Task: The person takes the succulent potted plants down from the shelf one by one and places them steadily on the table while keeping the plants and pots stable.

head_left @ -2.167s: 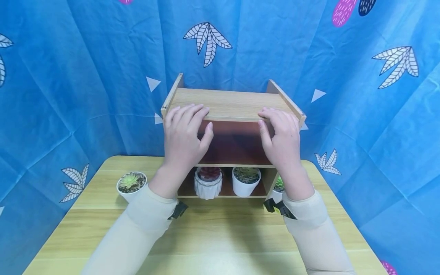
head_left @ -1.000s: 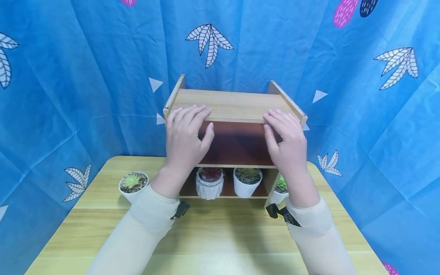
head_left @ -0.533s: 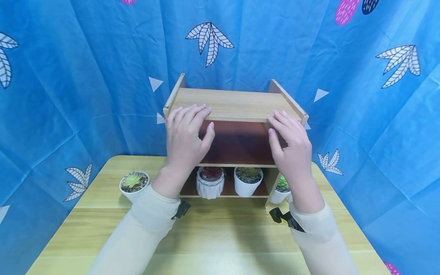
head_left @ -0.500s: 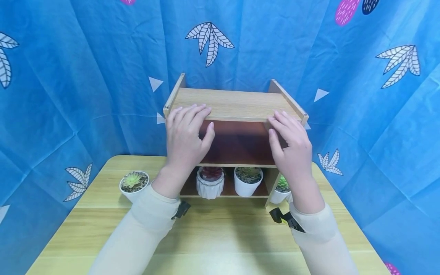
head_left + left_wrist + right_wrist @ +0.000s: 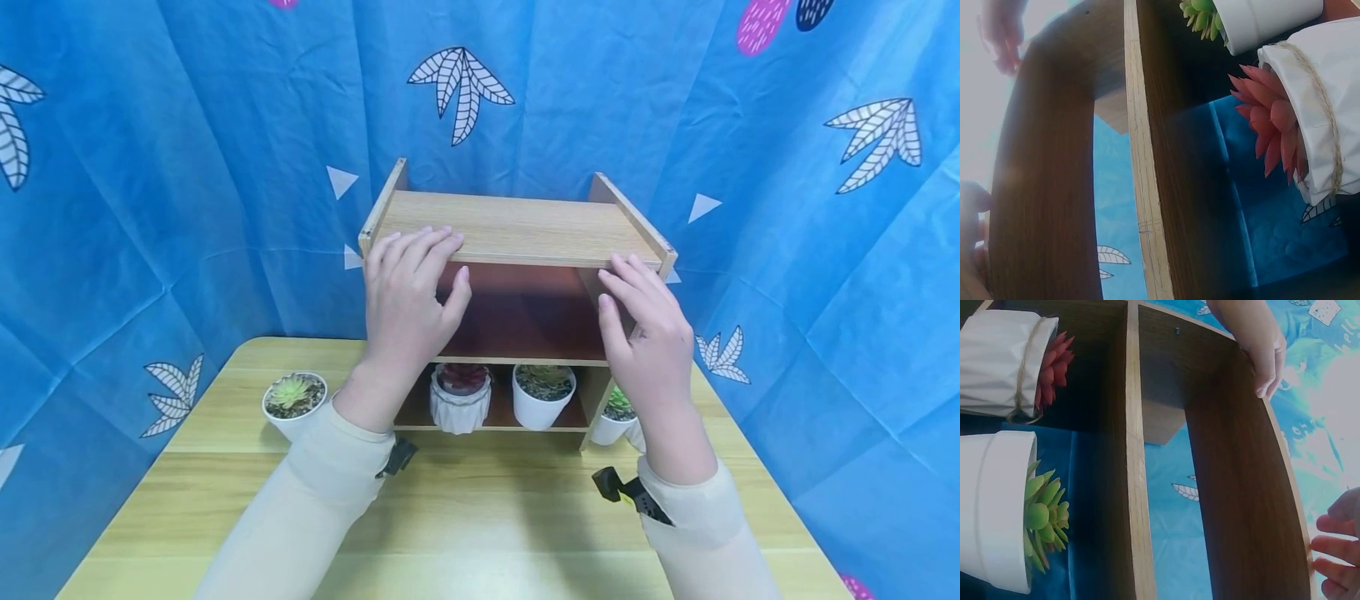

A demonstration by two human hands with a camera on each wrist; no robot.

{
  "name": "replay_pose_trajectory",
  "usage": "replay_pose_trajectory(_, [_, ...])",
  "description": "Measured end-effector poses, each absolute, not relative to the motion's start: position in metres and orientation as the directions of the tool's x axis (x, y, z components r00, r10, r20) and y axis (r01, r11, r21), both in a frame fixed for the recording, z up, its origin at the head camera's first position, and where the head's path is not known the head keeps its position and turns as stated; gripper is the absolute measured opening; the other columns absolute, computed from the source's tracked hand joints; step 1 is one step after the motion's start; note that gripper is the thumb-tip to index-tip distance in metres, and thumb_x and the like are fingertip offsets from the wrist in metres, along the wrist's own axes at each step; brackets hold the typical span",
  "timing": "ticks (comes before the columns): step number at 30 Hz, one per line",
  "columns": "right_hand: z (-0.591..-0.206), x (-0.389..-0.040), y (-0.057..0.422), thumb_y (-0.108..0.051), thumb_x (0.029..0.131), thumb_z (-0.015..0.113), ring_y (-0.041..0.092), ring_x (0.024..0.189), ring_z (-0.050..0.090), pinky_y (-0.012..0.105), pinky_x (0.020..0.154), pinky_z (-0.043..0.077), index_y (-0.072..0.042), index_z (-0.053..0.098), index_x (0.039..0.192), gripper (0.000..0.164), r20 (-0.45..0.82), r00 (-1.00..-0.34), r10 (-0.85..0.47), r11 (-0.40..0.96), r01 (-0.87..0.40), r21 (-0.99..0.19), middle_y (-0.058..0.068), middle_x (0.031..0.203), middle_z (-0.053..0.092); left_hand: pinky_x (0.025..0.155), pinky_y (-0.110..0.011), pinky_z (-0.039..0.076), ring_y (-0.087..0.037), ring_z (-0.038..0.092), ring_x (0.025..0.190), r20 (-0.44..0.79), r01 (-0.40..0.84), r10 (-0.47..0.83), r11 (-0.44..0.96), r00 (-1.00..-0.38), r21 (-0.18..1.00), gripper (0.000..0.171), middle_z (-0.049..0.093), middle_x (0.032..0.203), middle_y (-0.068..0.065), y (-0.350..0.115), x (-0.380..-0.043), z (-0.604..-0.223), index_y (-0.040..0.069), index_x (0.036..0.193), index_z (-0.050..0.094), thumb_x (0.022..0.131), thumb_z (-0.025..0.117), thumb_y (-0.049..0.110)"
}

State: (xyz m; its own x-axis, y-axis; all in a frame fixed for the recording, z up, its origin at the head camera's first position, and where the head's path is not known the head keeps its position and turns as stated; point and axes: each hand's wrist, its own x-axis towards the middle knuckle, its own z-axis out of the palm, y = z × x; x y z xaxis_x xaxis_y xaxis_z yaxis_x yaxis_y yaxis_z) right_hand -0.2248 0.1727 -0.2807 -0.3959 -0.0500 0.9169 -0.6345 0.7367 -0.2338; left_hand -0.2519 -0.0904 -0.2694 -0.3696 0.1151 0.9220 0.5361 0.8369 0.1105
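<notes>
A small wooden shelf unit stands on the table, its top board flanked by two raised side panels. My left hand rests its fingers on the left of the board's front edge, thumb held apart below. At the right, my right hand has its fingertips at the same edge, fingers extended and only slightly bent; contact is unclear. On the lower shelf sit a twine-tied white pot with a red succulent and a plain white pot with a green succulent.
Left of the unit, a white pot with a pale green succulent stands on the wooden table. Another potted green plant is by the unit's right side, partly behind my wrist. A blue patterned cloth hangs behind.
My right hand has slid rightward along the board and drawn back toward me, so fewer of its fingers lie over the edge. The left hand, shelf and pots keep their places.
</notes>
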Motion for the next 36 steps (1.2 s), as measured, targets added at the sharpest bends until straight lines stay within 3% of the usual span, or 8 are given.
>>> replay_pose_trajectory(11, [-0.29, -0.219, 0.176, -0.013, 0.095, 0.061, 0.024, 0.13, 0.056, 0.039, 0.112, 0.039, -0.004, 0.073, 0.119, 0.028, 0.918, -0.394, -0.042, 0.715, -0.654, -0.248, 0.009, 0.128, 0.067, 0.114, -0.043, 0.029, -0.025, 0.056, 0.125, 0.929, 0.534, 0.11, 0.839, -0.354, 0.104, 0.036, 0.068, 0.128, -0.005, -0.091, -0.252, -0.27, 0.012, 0.125, 0.07, 0.094, 0.058, 0.027])
replay_pose_trajectory(36, [-0.311, -0.219, 0.182, -0.01, 0.094, 0.064, 0.033, 0.123, 0.061, 0.04, 0.108, 0.044, -0.004, 0.073, 0.119, 0.027, 0.873, -0.487, -0.031, 0.727, -0.61, -0.314, 0.01, 0.126, 0.069, 0.114, -0.043, 0.028, -0.026, 0.055, 0.125, 0.926, 0.537, 0.112, 0.836, -0.361, 0.108, 0.036, 0.068, 0.128, -0.005, -0.091, -0.253, -0.268, 0.012, 0.125, 0.07, 0.094, 0.058, 0.027])
